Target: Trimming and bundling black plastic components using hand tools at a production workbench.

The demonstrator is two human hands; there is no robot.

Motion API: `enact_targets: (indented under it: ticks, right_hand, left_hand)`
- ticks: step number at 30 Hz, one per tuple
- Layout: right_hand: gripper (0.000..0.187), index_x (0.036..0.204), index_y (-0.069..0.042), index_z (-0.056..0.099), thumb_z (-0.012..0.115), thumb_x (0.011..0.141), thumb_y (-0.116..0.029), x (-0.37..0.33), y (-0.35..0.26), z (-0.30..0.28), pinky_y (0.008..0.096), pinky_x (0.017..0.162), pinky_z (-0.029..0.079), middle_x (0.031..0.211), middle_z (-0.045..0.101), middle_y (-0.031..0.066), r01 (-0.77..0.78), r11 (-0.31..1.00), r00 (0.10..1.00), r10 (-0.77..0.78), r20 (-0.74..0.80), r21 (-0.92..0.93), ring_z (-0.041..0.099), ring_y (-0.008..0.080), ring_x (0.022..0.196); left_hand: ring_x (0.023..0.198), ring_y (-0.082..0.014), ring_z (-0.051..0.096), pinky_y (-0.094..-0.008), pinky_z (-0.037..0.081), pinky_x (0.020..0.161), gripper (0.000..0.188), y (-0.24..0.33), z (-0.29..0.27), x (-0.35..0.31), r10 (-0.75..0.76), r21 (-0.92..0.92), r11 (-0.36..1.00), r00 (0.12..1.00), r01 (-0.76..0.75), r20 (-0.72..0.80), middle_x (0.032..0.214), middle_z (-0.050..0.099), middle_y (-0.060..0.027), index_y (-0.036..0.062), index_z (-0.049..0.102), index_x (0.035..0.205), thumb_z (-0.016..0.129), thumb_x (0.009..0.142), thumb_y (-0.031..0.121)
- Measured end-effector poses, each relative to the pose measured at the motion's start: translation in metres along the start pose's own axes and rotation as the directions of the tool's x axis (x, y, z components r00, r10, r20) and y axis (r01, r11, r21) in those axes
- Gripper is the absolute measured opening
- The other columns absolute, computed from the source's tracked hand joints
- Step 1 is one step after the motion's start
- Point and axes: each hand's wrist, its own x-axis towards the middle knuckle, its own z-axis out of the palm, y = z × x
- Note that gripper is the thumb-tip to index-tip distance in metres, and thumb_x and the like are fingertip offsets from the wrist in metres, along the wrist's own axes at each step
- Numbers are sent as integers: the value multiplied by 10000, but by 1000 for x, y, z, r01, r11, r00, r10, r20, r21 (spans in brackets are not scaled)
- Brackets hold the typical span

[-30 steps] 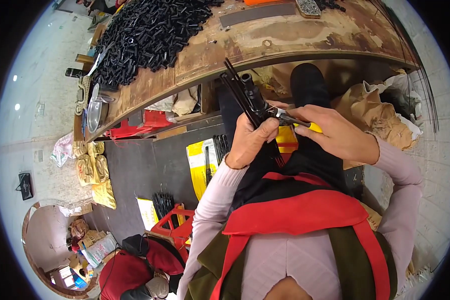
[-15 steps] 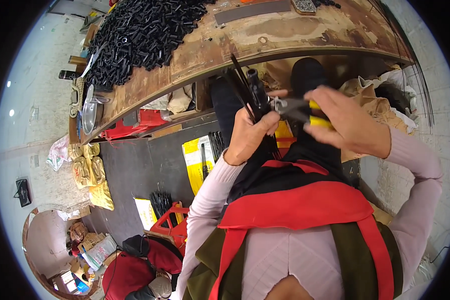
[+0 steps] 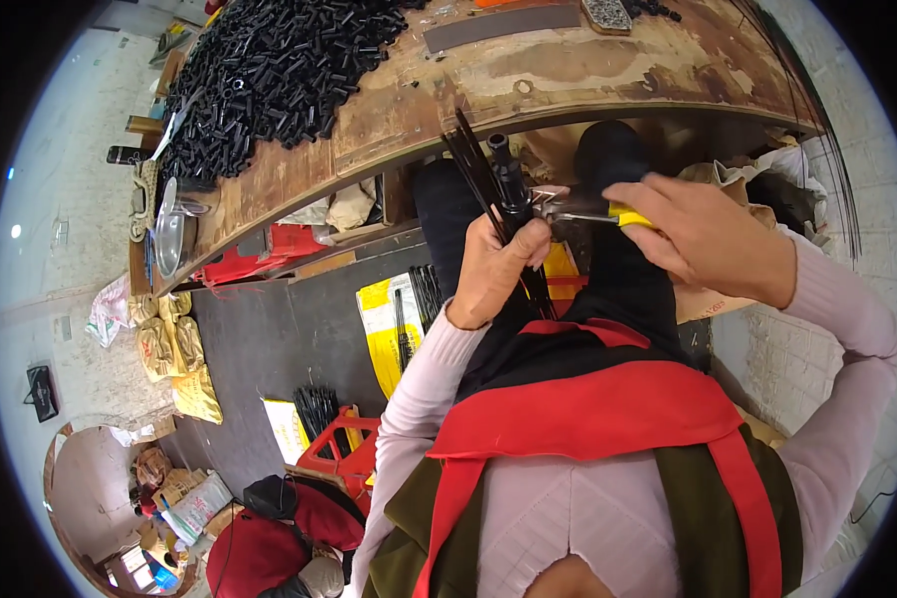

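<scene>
My left hand is closed around a bundle of thin black rods, together with a black tubular fitting that has an open round end. These stand at a slant above my lap, just below the table edge. In my right hand is a pair of pliers with yellow handles, fingers wrapped around the grips. Its metal jaws reach to the side of the fitting beside my left thumb. Whether they grip a small metal part there I cannot tell.
A wooden table runs across the front, bearing a heap of black tubular parts. A clear plastic bowl sits at its left end. To the lower left are a red stool, bundled black rods and another person.
The pliers have turned edge-on, and their handles, spread apart before, now look close together. My right hand has shifted slightly right and down. My left hand keeps its hold.
</scene>
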Motion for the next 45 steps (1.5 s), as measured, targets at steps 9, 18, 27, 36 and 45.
enact_targets:
  ticks: [9, 18, 27, 36, 45]
  right_hand:
    - [385, 1157, 21, 472, 622, 878, -198, 2, 9, 2, 346, 491, 433, 601, 515, 103, 10, 1000, 1000, -10, -15, -4, 582, 282, 528]
    - [465, 1210, -21, 463, 668, 855, -240, 9, 7, -6, 297, 463, 425, 620, 544, 133, -841, 209, 529, 129, 838, 499, 590, 240, 502]
    - [163, 939, -35, 546, 611, 923, -184, 13, -2, 16, 343, 532, 418, 620, 545, 116, -501, 824, 829, 369, 420, 264, 575, 226, 557]
    - [233, 988, 7, 577, 532, 985, -222, 10, 7, 31, 282, 569, 487, 692, 638, 57, -481, 739, 868, 327, 373, 471, 622, 132, 603]
    - [386, 881, 6, 557, 492, 999, -356, 28, -18, -18, 261, 520, 486, 716, 631, 92, -797, 454, 573, 362, 735, 398, 617, 133, 549]
  left_hand:
    - [623, -45, 393, -199, 308, 555, 510, -4, -3, 9, -2, -31, 1000, 1000, 3, 22, 727, 469, 40, -41, 549, 1264, 662, 925, 323]
    - [629, -59, 396, -208, 319, 562, 525, -2, -6, 7, 2, -82, 997, 996, 5, 94, 728, 459, 37, -42, 531, 1268, 637, 938, 352]
    - [625, -63, 392, -217, 333, 561, 372, -6, -7, 3, 66, -35, 997, 997, -65, 45, 729, 458, 22, -17, 518, 1198, 581, 981, 278]
    - [610, -62, 391, -220, 330, 544, 277, -11, -9, 4, 68, -102, 993, 997, -65, 24, 712, 453, 26, -1, 525, 1083, 572, 987, 255]
    - [603, -59, 372, -219, 306, 531, 302, -7, -4, 2, 41, -91, 995, 996, -34, 78, 700, 436, 38, 15, 532, 982, 599, 970, 309]
